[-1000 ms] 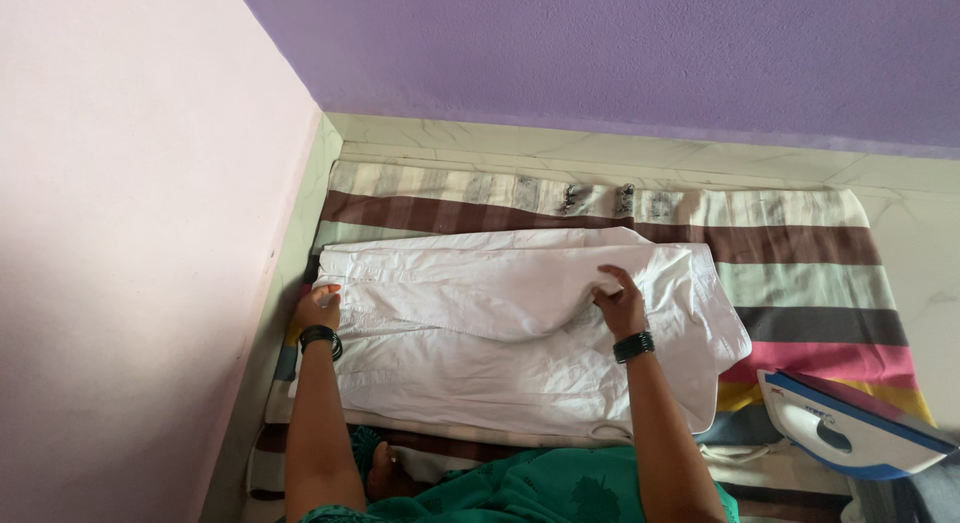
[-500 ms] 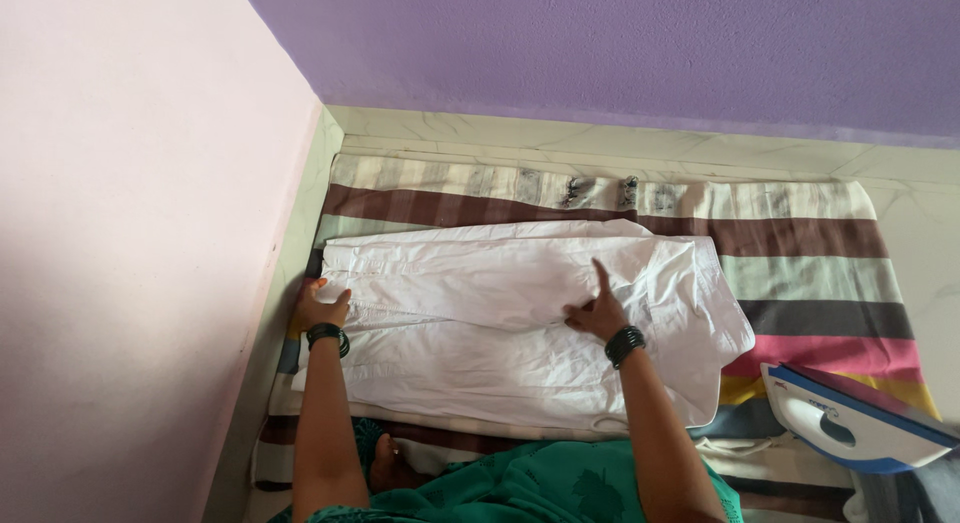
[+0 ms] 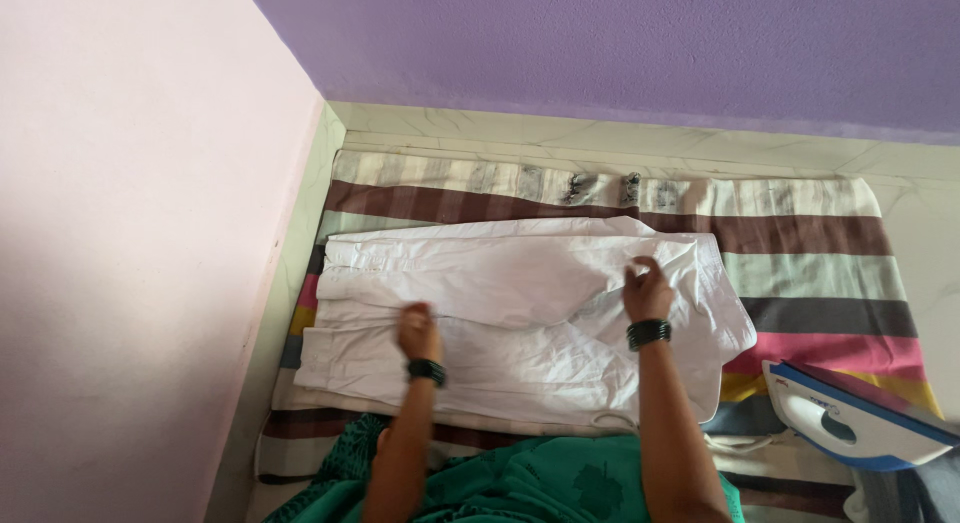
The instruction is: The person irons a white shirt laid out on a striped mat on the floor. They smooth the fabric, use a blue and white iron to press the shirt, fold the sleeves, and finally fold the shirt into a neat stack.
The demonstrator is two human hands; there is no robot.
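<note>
- A white garment (image 3: 520, 323) is lying flat across a striped blanket (image 3: 800, 273), which is spread on the pale floor (image 3: 600, 133) in the corner where a pink wall (image 3: 130, 233) is meeting a purple wall (image 3: 620, 43).
- The left hand (image 3: 418, 333) is resting on the near-left part of the garment, at a seam running along it; its fingers are curled in on the cloth there, pinching it.
- The right hand (image 3: 648, 291) is sitting toward the right end of the garment, fingers bent and gripping a fold of the white cloth, which is lifting slightly just left of the hand.
- Each wrist is wearing a dark bracelet: the left bracelet (image 3: 427, 371) and the right bracelet (image 3: 648, 333).
- A blue and white iron (image 3: 850, 418) is standing on the right edge of the blanket, well apart from both hands and just beside the garment's right end.
- Green clothing (image 3: 540, 488) is showing at the bottom edge, between the two forearms.
</note>
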